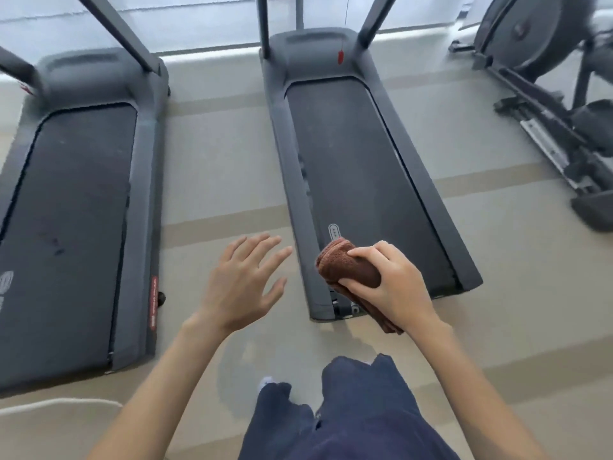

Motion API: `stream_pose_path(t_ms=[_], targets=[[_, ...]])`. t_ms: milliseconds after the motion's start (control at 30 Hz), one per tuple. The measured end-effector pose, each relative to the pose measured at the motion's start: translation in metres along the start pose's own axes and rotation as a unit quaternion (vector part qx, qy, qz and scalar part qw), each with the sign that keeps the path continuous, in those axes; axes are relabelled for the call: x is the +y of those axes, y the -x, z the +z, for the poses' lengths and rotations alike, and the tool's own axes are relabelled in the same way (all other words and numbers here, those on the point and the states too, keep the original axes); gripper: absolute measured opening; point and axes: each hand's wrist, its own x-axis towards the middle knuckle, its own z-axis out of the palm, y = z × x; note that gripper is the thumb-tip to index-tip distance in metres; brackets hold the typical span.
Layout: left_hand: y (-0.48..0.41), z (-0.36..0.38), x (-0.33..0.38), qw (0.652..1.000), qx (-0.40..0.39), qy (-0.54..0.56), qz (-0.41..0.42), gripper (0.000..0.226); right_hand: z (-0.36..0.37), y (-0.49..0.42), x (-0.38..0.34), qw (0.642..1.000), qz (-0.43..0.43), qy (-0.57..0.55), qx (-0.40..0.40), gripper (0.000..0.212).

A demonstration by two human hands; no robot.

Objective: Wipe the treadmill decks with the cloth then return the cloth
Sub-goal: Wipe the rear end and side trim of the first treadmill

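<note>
A person's right hand [394, 287] grips a folded brown cloth [348, 270] above the rear end of the centre treadmill [431, 194], left hand [238, 283] spread and empty. Wiping looks about to begin; the cloth must next drop onto the belt [351, 167].

Matt greys, one fuzzy cloth

The brown cloth [348, 265] looks like soft, nubby terry; the treadmill [365, 180] has a matt, faintly textured belt and smooth dull-grey plastic side rails; the floor [215, 154] is smooth and matt.
</note>
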Motion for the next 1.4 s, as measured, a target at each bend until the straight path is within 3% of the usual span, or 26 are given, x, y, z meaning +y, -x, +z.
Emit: stream_pose_path(t_ms=[433, 667, 1067, 1400], targets=[[-0.071, 0.019, -0.06, 0.981, -0.04, 0.019, 0.19, 0.046, 0.027, 0.006, -0.011, 0.975, 0.203, 0.039, 0.086, 0.041], [-0.16, 0.015, -0.076, 0.948, 0.002, -0.031, 0.315, 0.051, 0.036, -0.041, 0.02, 0.948, 0.29, 0.034, 0.127, 0.038], [-0.289, 0.049, -0.051, 0.907, -0.077, -0.045, 0.411, 0.052, 0.039, -0.082, 0.061, 0.905, 0.385, 0.062, 0.17, 0.039], [-0.367, 0.143, -0.046, 0.867, -0.111, -0.012, 0.485, 0.05, 0.077, -0.105, 0.133, 0.853, 0.468, 0.076, 0.219, 0.044]])
